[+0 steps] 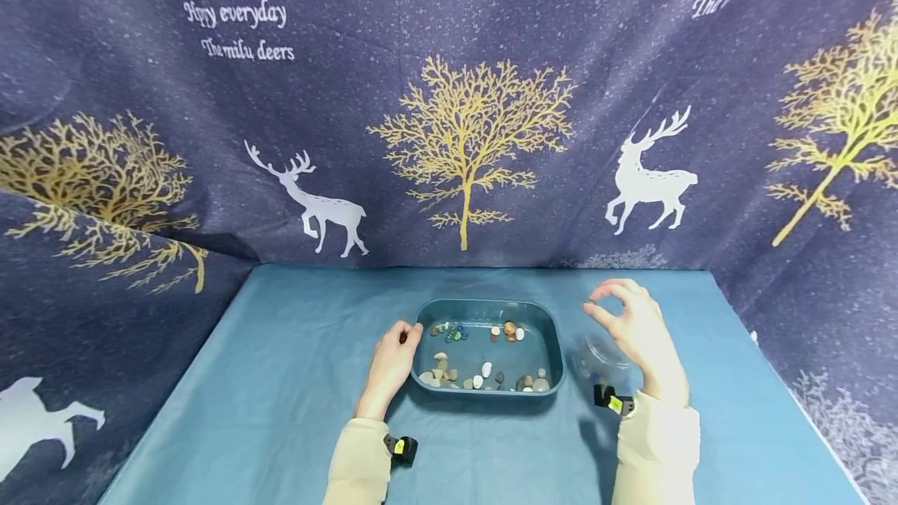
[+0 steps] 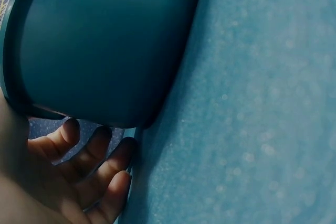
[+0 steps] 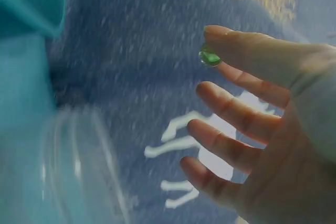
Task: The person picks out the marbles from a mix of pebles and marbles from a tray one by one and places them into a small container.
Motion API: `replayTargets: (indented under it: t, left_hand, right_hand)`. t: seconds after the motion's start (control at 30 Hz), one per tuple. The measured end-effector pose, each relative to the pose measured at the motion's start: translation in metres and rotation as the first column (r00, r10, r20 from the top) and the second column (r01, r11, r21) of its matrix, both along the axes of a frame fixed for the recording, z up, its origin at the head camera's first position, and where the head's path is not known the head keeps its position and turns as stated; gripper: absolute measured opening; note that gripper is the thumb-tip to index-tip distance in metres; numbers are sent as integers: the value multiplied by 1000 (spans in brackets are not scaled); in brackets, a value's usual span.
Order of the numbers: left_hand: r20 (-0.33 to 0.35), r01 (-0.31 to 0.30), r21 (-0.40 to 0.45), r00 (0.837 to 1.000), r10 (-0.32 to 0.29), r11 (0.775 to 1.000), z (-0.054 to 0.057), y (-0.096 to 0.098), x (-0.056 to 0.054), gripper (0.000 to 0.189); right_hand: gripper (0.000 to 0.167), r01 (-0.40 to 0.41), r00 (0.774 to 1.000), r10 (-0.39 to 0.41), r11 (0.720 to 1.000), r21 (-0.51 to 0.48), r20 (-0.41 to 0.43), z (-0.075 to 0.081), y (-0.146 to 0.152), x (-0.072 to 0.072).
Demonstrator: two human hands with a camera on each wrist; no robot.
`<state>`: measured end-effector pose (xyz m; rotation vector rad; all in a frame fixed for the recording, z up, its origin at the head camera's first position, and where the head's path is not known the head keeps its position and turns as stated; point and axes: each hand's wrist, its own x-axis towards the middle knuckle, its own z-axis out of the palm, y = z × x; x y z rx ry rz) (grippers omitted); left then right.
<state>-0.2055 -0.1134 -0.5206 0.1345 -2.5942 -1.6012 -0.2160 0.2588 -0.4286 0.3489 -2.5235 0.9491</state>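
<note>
At the left end of a dark teal tray (image 1: 491,394), my left hand (image 1: 394,353) grips the rim. In the left wrist view the fingers (image 2: 113,169) curl beside the tray's outer wall (image 2: 105,51); the thumb's tip is out of sight there. A small dark brown patch shows at this hand in the head view; I cannot tell what it is. My right hand (image 1: 634,326) is raised right of the tray, above a clear round jar (image 1: 603,357). Between thumb and forefinger it pinches a green glass bead (image 3: 211,57), the other fingers spread apart.
Inside the tray lie several blue-green glass beads (image 1: 456,333) at the back left, several brown and white pieces (image 1: 509,328) at the back right, and pebbles (image 1: 440,369) along the front. A blue cloth (image 1: 281,411) covers the table, and a patterned curtain (image 1: 421,201) hangs behind.
</note>
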Motion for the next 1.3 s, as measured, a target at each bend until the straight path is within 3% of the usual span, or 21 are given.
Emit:
replayTargets:
  t: [0.23,0.47,0.93,1.3]
  left_hand:
    - [2,-3,-12,1000,3,1000,0,-1,0,32]
    - [-14,10,-11,1000,-10,1000,-3,-1,-1,34]
    - [-12,7,-7,1000,-7,1000,-4,-2,0,34]
    - [-20,16,-6,1000,-16,1000,-5,-2,0,39]
  right_hand:
    - [15,56,986,-61,998,38,157,-12,28,3]
    - [21,63,932,-86,995,75,353,-26,43,1]
    - [17,-5,889,-29,997,73,458,-37,46,-2]
    - [16,-23,894,-14,997,76,448,-35,47,1]
